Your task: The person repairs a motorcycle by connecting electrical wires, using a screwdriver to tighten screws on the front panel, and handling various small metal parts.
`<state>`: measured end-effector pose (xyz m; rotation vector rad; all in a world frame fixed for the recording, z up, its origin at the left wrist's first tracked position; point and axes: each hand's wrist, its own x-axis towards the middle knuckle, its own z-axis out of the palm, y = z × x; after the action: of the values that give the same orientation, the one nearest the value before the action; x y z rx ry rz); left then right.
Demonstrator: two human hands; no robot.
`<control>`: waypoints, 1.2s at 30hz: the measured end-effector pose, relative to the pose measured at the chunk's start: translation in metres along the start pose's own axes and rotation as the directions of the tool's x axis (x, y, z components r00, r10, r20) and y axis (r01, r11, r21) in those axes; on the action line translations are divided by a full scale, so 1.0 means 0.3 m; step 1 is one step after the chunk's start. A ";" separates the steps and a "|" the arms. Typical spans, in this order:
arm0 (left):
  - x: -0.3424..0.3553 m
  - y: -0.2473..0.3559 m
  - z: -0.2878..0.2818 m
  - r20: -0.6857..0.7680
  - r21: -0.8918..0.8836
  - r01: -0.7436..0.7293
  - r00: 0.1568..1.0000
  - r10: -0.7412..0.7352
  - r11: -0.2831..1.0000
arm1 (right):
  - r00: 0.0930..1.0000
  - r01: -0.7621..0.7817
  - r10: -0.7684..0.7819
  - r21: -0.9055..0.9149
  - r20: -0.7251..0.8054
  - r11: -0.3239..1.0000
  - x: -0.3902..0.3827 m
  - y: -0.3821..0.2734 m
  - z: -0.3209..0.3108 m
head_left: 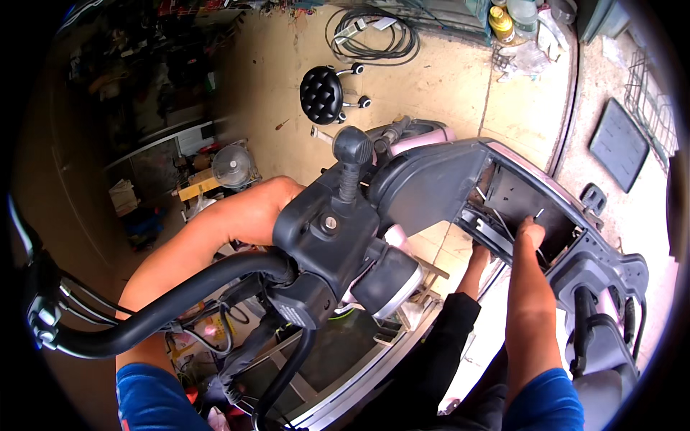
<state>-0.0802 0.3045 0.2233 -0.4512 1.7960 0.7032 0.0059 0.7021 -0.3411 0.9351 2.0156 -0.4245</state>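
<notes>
A dark grey and pink scooter fills the middle, with its steering column (327, 223) and black curved handlebar (180, 305) nearest me. My left forearm passes over the bar, and my left hand is hidden behind the column. To the right, my right hand (530, 233) reaches into an open compartment (514, 190) in the scooter's body. Its fingers are closed, with a small silvery tip (539, 213) showing at them; what it belongs to is unclear. Thin cables (501, 223) and a pale metal strip (494, 237) lie beside that hand.
Beyond the scooter stand a black round wheeled stool (321, 95) and a coiled cable (374, 36). A fan (232, 167) is at the left. A dark flat panel (619, 144) lies at the right. Loose cables (208, 334) hang below the handlebar.
</notes>
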 end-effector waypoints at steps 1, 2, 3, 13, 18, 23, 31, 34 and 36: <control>0.002 -0.008 0.004 -0.002 -0.020 -0.016 1.000 0.016 1.000 | 1.000 -0.014 0.014 0.022 -0.004 1.000 -0.077 -0.035 -0.036; 0.000 -0.004 0.007 -0.003 -0.042 -0.033 0.999 0.033 0.999 | 1.000 -0.028 0.028 0.042 -0.009 0.999 -0.141 -0.061 -0.076; 0.012 0.026 -0.011 0.001 -0.035 0.007 1.000 -0.007 0.999 | 0.999 0.013 -0.009 0.084 -0.039 0.996 -0.163 -0.059 -0.087; -0.007 -0.017 0.021 -0.032 -0.088 -0.155 0.988 0.153 0.984 | 0.980 0.173 -0.199 0.526 -0.009 0.833 -0.554 -0.108 -0.345; -0.035 0.049 0.003 0.034 -0.130 0.009 0.999 -0.005 0.992 | 0.948 0.060 -0.283 0.792 0.145 0.607 -0.747 -0.090 -0.539; -0.044 0.008 -0.003 0.092 -0.317 -0.002 0.995 0.033 0.949 | 0.806 0.446 -0.591 0.633 0.023 0.633 -0.991 -0.065 -0.808; -0.236 -0.053 -0.092 -0.409 -0.156 -0.083 0.913 0.012 0.984 | 0.440 0.794 -0.897 0.449 0.041 0.410 -1.218 0.016 -1.129; -0.352 -0.236 -0.016 -0.694 -0.180 -0.146 0.720 -0.020 0.973 | 0.417 0.786 -0.882 0.401 0.219 0.471 -1.246 0.058 -1.201; -0.518 -0.132 0.065 -0.780 -0.238 -0.065 0.607 -0.151 0.969 | 0.278 0.846 -0.954 0.443 0.113 0.298 -1.252 0.075 -1.219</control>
<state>0.0088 0.2818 0.3562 -1.1184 2.5355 0.7491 -0.0477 0.7614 0.1775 -0.3548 1.9510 -1.4818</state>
